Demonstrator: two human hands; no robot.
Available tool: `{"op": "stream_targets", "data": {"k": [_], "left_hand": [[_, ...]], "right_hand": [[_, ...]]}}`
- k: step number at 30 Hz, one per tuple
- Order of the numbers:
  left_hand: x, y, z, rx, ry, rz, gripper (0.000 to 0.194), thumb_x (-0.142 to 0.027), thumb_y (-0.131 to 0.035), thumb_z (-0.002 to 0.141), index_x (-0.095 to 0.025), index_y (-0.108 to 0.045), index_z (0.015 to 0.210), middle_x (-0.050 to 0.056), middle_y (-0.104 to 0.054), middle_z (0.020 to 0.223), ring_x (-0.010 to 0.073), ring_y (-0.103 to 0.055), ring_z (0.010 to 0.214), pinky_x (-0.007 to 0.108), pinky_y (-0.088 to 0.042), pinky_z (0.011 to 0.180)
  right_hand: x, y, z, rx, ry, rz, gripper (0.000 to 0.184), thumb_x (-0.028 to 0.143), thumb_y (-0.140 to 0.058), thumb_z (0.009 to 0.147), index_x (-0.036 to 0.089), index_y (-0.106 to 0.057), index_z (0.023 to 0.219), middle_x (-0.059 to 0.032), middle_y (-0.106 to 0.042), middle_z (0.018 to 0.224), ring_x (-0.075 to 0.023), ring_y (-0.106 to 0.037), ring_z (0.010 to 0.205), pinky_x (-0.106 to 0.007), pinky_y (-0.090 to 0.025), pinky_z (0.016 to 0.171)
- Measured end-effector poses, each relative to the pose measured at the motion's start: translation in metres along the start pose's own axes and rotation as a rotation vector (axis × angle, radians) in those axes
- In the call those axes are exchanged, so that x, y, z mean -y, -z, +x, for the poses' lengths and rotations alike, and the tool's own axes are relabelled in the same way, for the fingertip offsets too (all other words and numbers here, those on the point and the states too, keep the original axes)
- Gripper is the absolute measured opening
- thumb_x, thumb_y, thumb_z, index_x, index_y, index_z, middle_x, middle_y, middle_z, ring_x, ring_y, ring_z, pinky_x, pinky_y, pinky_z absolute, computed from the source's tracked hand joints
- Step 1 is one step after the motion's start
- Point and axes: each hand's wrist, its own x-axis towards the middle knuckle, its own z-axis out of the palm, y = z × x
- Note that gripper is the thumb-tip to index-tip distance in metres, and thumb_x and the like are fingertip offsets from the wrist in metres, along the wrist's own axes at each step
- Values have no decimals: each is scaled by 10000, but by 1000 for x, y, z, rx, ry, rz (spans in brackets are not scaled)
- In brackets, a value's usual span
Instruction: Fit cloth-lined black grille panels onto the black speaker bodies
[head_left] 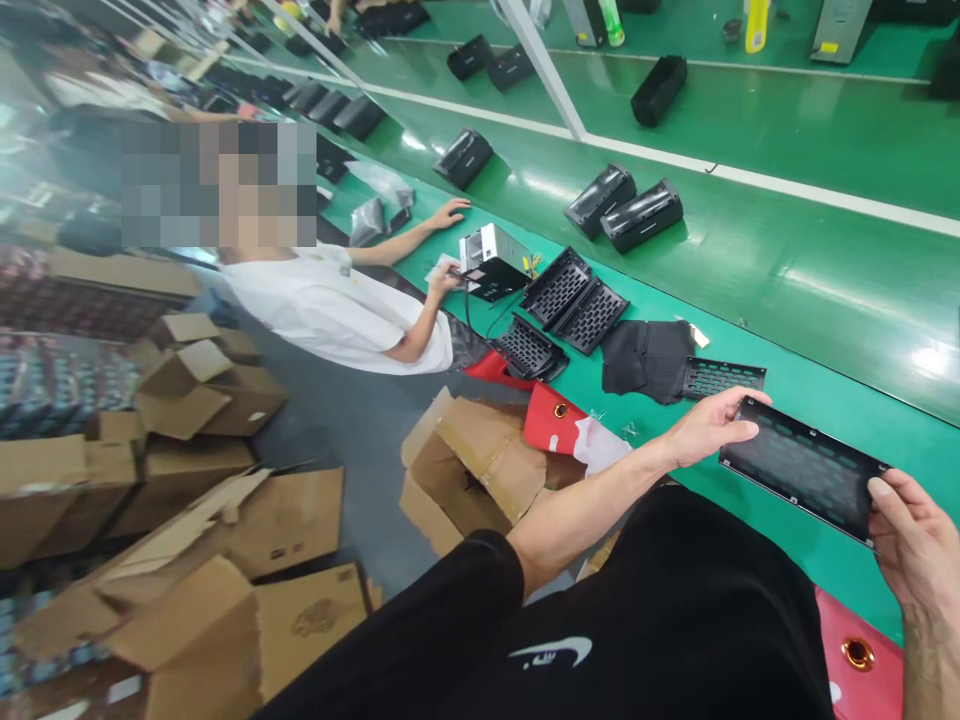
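**Bare hands held a black perforated metal panel (804, 470) above a green assembly table (885, 300).**

The fingers of the left hand (709, 430) and right hand (916, 545) grasped its short ends, its long axis running between them. Beyond the panel lay vented panels (574, 300), a black cloth (646, 360) and a co-worker (337, 310).
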Motion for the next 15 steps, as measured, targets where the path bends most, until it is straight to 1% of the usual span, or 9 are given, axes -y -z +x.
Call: {"op": "stream_targets", "data": {"k": [2, 4, 5, 7, 9, 12, 15], "left_hand": [[1, 3, -5, -21, 4, 10, 476, -321, -742, 802, -184, -717, 1257, -34, -475, 725, 116, -421, 689, 230, -368, 676], [3, 5, -8, -30, 14, -16, 494, -286, -711, 787, -182, -712, 1270, -46, -451, 692, 107, -385, 646, 230, -335, 641], [4, 6, -9, -34, 19, -42, 508, -269, -705, 772, -178, -707, 1271, -42, -480, 702, 105, -398, 644, 230, -334, 638], [7, 7, -11, -51, 23, -99, 511, -246, -711, 736, -163, -706, 1240, -17, -581, 775, 111, -474, 686, 231, -364, 664], [9, 9, -13, -72, 17, -131, 460, -246, -724, 723, -144, -716, 1171, 9, -639, 832, 130, -535, 748, 240, -396, 708], [13, 11, -15, -73, 24, -107, 417, -275, -750, 739, -132, -721, 1129, 15, -654, 840, 132, -537, 759, 250, -388, 719], [17, 15, -16, -50, 23, -108, 462, -289, -764, 741, -134, -716, 1173, 20, -673, 887, 133, -548, 775, 255, -384, 727]], "right_hand": [[-2, -1, -3, 12, 13, 1, 746, 475, -1054, 344, 224, -666, 930, 90, -463, 580, -32, -287, 429, -169, -162, 376], [-4, -1, -5, 14, 23, -4, 735, 467, -1054, 356, 219, -679, 937, 71, -508, 609, -38, -334, 442, -164, -217, 385], [-6, -1, -5, 15, 27, -6, 727, 464, -1053, 367, 217, -683, 942, 64, -526, 623, -42, -357, 450, -164, -240, 389], [-9, -1, -6, 24, 44, -7, 708, 458, -1049, 393, 216, -683, 949, 56, -545, 641, -51, -385, 464, -165, -264, 394], [-12, -1, -6, 46, 63, -11, 678, 447, -1044, 433, 216, -679, 955, 54, -558, 656, -58, -406, 477, -165, -292, 404], [-14, -1, -7, 60, 73, -6, 653, 429, -1046, 465, 211, -673, 955, 54, -571, 671, -51, -414, 481, -157, -316, 420], [-15, -3, -8, 50, 81, -1, 664, 432, -1049, 463, 208, -672, 962, 57, -568, 670, -42, -386, 474, -153, -304, 416]]}}
